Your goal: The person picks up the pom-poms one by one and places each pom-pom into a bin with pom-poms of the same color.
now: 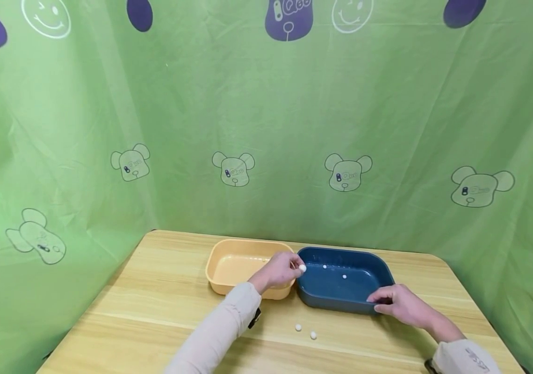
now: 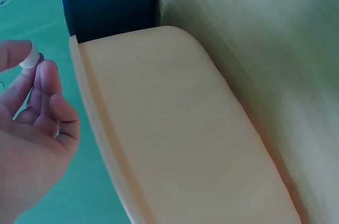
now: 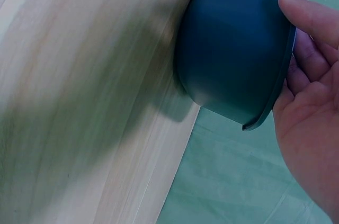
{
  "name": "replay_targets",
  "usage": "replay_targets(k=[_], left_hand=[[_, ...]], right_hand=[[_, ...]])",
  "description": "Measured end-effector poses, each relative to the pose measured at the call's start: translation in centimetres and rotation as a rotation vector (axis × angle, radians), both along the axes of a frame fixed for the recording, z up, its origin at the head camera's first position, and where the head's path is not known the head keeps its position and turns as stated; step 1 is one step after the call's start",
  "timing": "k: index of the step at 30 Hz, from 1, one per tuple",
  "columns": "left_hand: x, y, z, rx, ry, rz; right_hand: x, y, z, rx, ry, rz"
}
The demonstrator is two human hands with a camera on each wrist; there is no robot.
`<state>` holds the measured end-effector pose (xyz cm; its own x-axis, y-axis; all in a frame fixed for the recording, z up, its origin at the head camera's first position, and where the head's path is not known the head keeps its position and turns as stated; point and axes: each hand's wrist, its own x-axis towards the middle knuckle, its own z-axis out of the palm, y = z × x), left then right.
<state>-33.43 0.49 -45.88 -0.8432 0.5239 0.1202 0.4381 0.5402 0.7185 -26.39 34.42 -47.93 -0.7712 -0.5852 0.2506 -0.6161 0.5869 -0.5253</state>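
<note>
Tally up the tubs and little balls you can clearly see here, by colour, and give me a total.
Dark blue tub: 1
Light orange tub: 1
White balls: 5 (1 in the left hand, 2 inside the blue tub, 2 on the table)
Total: 7

Bright, fairly even head view, dimmer wrist views, broad soft shadow (image 3: 100, 121) across wooden table (image 3: 79, 49)

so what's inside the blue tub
Two white balls lie in the blue tub; the left hand pinches another ball by the tub's left rim. The right hand covers part of the near right corner, hiding anything behind it.
</note>
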Motion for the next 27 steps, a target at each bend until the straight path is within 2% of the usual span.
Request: replay_targets(k=[6,14,22,27], left_hand=[[-0.3,0.4,-0.4,-0.01,-0.018,0.035],[-0.5,0.7,-0.8,-0.002,-0.009,0.028],[-0.3,1.0,-0.8,-0.013,0.051,0.03],[-0.4,1.5,-0.9,-0.028,0.051,0.038]], right_hand=[[0.1,0.0,0.1,0.0,-0.004,-0.003],[0.1,-0.1,0.1,-0.01,0.009,0.007],[0.2,-0.1,0.1,-0.016,-0.002,0.005],[0.1,0.0,-0.1,-0.011,0.006,0.0]])
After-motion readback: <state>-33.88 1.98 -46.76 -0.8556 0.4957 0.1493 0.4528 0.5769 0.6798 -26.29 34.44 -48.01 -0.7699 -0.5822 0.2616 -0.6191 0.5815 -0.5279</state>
